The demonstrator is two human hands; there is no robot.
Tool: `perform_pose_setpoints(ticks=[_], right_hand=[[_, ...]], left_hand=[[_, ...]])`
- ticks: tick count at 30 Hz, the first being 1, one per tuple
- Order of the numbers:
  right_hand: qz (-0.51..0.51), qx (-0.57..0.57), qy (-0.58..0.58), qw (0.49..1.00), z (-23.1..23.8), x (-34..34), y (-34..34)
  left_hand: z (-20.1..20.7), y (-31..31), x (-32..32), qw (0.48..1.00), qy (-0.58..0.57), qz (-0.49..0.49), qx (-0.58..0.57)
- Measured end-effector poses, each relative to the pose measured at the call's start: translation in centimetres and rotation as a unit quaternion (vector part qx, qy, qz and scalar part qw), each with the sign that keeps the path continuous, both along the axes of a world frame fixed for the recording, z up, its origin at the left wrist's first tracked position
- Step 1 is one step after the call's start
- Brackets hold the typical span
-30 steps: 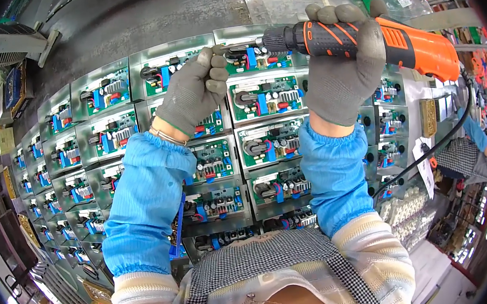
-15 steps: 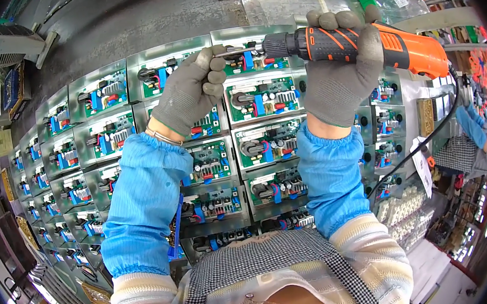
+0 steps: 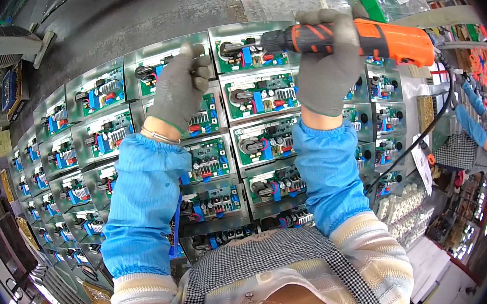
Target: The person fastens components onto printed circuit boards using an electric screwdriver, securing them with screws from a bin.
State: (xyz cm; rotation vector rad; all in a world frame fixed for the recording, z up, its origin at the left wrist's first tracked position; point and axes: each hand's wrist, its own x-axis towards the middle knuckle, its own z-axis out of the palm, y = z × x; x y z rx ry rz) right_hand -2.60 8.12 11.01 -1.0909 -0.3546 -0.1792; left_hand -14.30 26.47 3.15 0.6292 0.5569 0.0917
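My right hand (image 3: 329, 64), in a grey glove, is wrapped round an orange and black corded electric screwdriver (image 3: 400, 43). The tool lies nearly level, its black chuck and bit pointing left over a green circuit board (image 3: 246, 59) in a metal tray. My left hand (image 3: 183, 81), gloved the same way, hovers at the board to the left of it, fingers curled together. Whether they pinch anything small is hidden. A gap lies between the left fingers and the bit. Blue sleeves cover both forearms.
Rows of metal trays with circuit boards (image 3: 263, 95) fill the bench below and to the left. A black cable (image 3: 447, 106) runs from the tool down the right side. A green bin (image 3: 369, 0) stands at the far right. Another person's blue sleeve (image 3: 470, 124) shows at right.
My left hand has come away from the bit, moving left. The right hand and electric screwdriver have shifted slightly left, with the bit now over the board's left part.
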Motion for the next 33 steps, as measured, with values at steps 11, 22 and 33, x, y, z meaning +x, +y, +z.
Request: perform_pose_setpoints(ticks=[11, 22, 33], right_hand=[[0.116, -0.089, 0.012, 0.989, -2.7, -1.8, 1.9], [0.154, -0.286, -0.103, 0.94, -2.6, -1.5, 4.0], [0.18, -0.276, -0.119, 0.937, -2.5, -0.5, 5.0]], left_hand=[[-0.3, 0.1, 0.9, 0.997, 0.023, 0.074, 0.018], [-1.4, 0.5, 0.9, 0.996, -0.051, 0.073, -0.018], [7.9, 3.2, -4.4, 0.617, -0.103, 0.023, 0.78]])
